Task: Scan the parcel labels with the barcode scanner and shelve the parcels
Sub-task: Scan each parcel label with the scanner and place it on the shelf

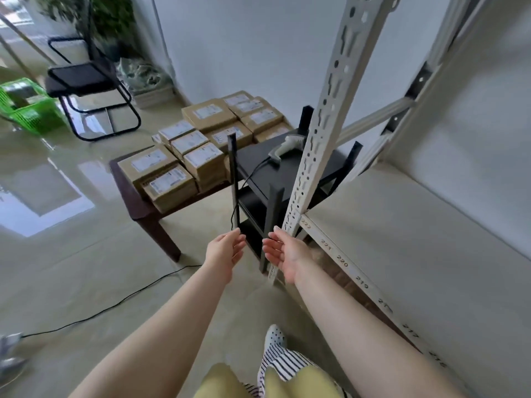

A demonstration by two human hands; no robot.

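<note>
Brown cardboard parcels (186, 150) sit stacked on the low dark table (138, 208), the barcode scanner (283, 149) lies on the black stand (258, 156) beside them, and my left hand (225, 251) and right hand (283, 254) hover empty, fingers relaxed, palms facing.

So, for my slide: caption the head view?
Empty hands reach toward scanner and labelled parcels.

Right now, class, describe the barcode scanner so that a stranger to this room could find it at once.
Find the tall white shelving rack on the right. Beside its near upright stands a small black stand, and the barcode scanner lies on its top. It is the only pale grey, corded thing there; the brown parcels lie on the low table alongside.
</note>
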